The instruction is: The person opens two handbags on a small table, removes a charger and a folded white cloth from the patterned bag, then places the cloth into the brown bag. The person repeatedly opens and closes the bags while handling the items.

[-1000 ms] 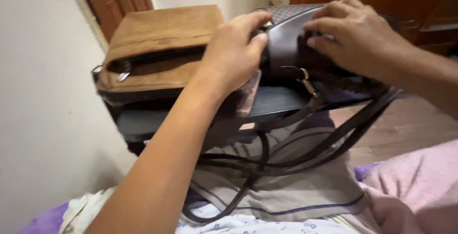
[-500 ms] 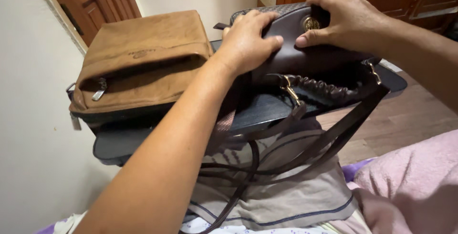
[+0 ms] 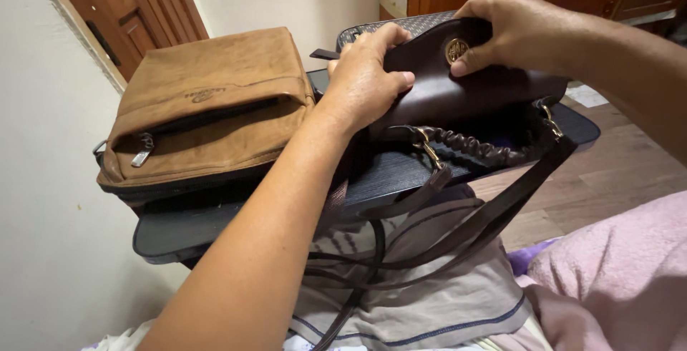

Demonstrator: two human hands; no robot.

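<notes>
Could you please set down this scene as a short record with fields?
left hand: grips the left part of the dark brown handbag's flap
right hand: pinches the flap by its round gold emblem
dark brown handbag: on the dark tray, straps hanging off the front edge
tan bag: left of it, zip pocket facing the camera

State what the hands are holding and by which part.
Both hands grip the dark brown handbag by its front flap: left hand on the flap's left end, right hand pinching the top edge beside the round gold emblem.
</notes>
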